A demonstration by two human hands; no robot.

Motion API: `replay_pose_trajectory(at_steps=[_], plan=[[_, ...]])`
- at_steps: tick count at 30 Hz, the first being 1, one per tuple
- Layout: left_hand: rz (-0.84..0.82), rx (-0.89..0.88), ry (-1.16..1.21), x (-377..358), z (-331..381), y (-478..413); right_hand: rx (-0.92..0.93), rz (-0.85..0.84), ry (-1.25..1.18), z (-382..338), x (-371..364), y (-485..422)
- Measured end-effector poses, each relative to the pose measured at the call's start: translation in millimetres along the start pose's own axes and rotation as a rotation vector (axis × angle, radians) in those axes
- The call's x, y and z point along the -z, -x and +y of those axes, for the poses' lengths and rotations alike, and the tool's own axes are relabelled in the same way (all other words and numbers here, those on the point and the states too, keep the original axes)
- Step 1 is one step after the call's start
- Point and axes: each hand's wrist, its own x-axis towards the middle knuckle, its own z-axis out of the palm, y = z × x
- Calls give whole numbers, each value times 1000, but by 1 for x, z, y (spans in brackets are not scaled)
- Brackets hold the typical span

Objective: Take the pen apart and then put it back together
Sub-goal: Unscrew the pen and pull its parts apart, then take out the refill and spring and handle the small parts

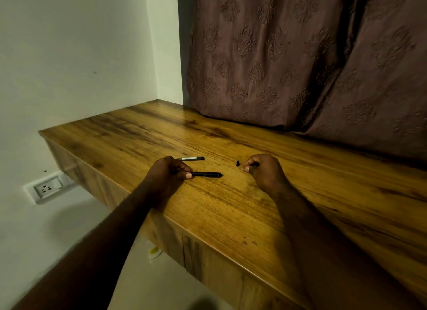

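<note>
As they lie on the desk (231, 205):
Left hand (167, 172): fingers curled round black pen barrel (208, 175).
Right hand (264, 171): pinching small dark part (254, 165).
Loose: cap (191, 158); tiny black piece (237, 163).

At mid-frame my left hand (167, 173) pinches one end of the black pen barrel (209, 174), which lies on the wooden desk (231, 217). To its right my right hand (265, 173) curls round a small dark part (253, 169), with a tiny black piece (237, 163) just beside it. A black-and-white tube (191, 158) lies just above my left hand.
</note>
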Motion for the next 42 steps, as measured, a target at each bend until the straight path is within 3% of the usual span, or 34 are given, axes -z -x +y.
replay_pose_trajectory(at_steps=[4,8,11,17,20,25,30,35,42], plan=[[7,25,-33,1,5,2,-44,94,-115,0,3,2],[61,29,-238,0,4,2,-78,212,-166,2,2,0],[64,48,-221,0,3,2,-68,273,-205,-1,3,0],[-32,-175,-521,1,3,-3,66,364,-94,-12,-1,6],[-76,-145,-557,3,1,-6,90,366,-102,-17,-5,8],[-65,-132,-455,2,3,-4,205,228,-96,-27,-13,14],[-80,-132,-389,-3,6,-1,348,-109,268,-32,-25,18],[-11,-1,-198,-3,4,6,347,-113,288,-30,-18,16],[22,-19,-255,0,5,9,362,-124,289,-25,-21,13]])
